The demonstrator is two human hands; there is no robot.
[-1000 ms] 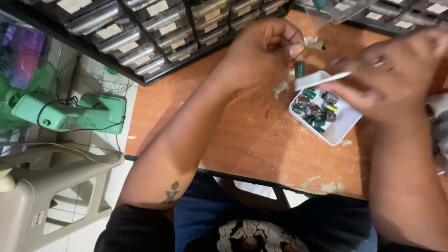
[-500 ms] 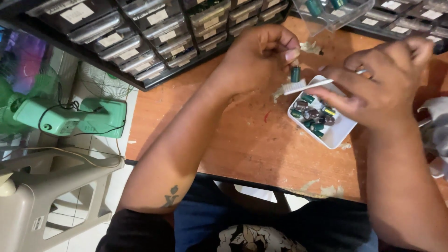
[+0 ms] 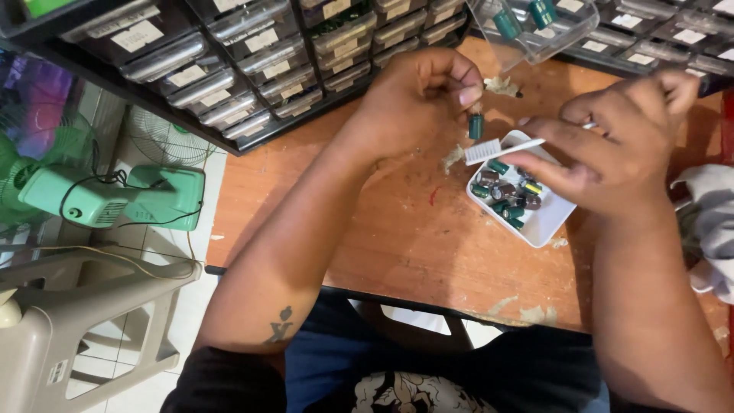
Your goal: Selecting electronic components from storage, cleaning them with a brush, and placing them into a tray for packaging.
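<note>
Sitting close to the wooden table, the person had both arms stretched out over it. Down beside the table stood a grey plastic stool and a green fan on the floor.

The right hand held a small white brush — its fingers were closed tight on the handle, and the bristle end stuck out to the left. Just under that hand sat a white tray full of little round parts, green and dark ones.

The left hand was a bit further off. Its fingertips were pinched together on one small green capacitor, which hung just above the tray's edge, very near the brush tip.

Farther back stood rows of little clear drawers — and a clear drawer box with more green parts inside.
</note>
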